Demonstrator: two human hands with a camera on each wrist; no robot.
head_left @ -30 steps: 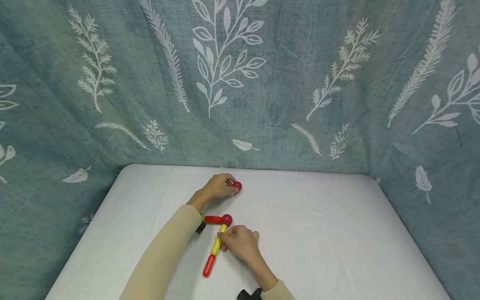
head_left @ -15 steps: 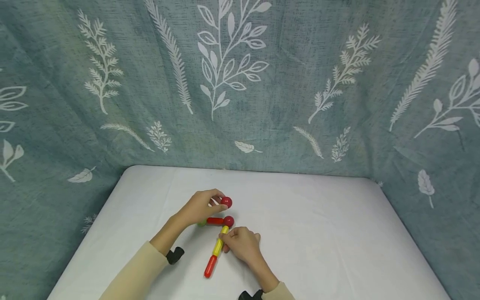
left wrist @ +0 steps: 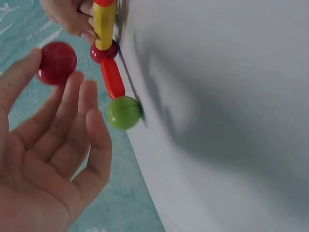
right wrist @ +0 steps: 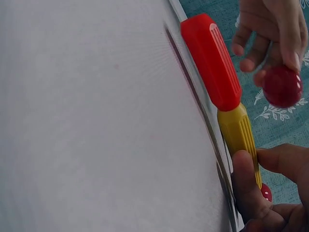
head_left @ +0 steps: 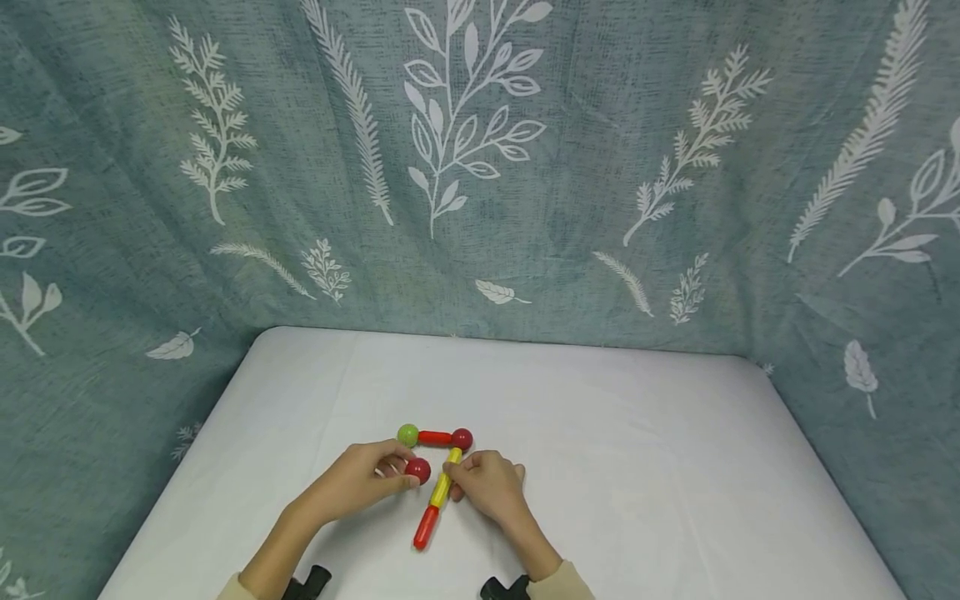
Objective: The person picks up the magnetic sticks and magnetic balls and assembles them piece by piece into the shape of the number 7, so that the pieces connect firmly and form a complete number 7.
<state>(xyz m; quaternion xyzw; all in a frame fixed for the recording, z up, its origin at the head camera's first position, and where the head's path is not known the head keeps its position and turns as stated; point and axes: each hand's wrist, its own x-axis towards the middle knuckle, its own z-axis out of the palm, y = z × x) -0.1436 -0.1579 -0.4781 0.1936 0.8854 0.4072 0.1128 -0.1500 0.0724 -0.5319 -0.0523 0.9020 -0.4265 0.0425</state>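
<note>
My left hand (head_left: 363,479) pinches a loose red ball (head_left: 417,471) between thumb and fingertips, held just left of the yellow stick. The right hand (head_left: 491,492) grips the yellow stick (head_left: 439,490) of a joined toy. A red stick (head_left: 426,528) continues from the yellow one at its near end. At the far end of the yellow stick sits another red ball (head_left: 462,439), from which a second red stick (head_left: 435,438) runs left to a green ball (head_left: 408,435). In the left wrist view the pinched red ball (left wrist: 57,63) hangs apart from the joined pieces.
A white cloth-covered table (head_left: 615,467) lies under both hands. Behind it hangs a green leaf-patterned curtain (head_left: 570,167). Black wrist mounts (head_left: 307,583) show at the near edge of the head view.
My left hand has brought the loose red ball from the far part of the table toward me, beside the yellow stick. The right hand keeps its grip and has barely moved.
</note>
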